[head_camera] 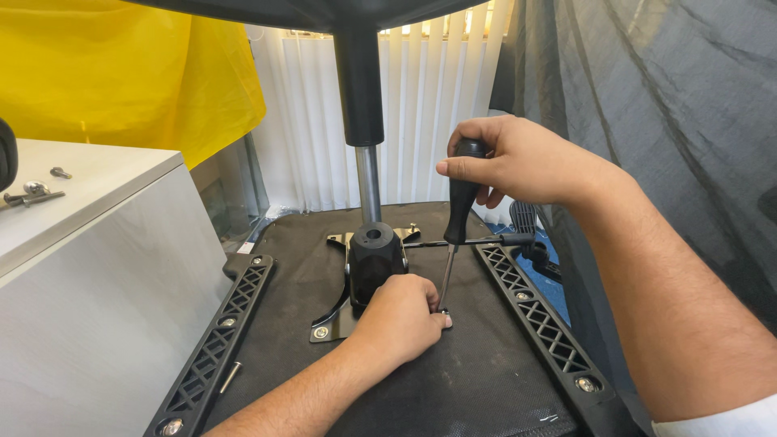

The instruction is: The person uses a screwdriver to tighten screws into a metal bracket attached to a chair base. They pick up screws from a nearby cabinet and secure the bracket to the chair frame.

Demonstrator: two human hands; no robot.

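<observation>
Two bare hands are working on an upturned office chair seat (pixel 477 380) covered in black fabric. Going left to right: loose bolts (pixel 32 193) are lying on a pale cabinet (pixel 105 267), one stray screw (pixel 231 377) is resting beside the left of two black ribbed brackets (pixel 214 344) — the other bracket (pixel 538 320) is running along the right. In the middle, a black mechanism plate (pixel 368 271) is sitting under a chrome gas column (pixel 368 182). The left hand (pixel 398 317) is pinching closed around a screw at the plate's corner, steadying it. The right hand (pixel 518 158) is gripping the black handle of one screwdriver (pixel 460 218), its tip meeting that screw. Keeping the shaft upright and pressing down firmly would likely keep the tip seated — a tilt could let it slip.
</observation>
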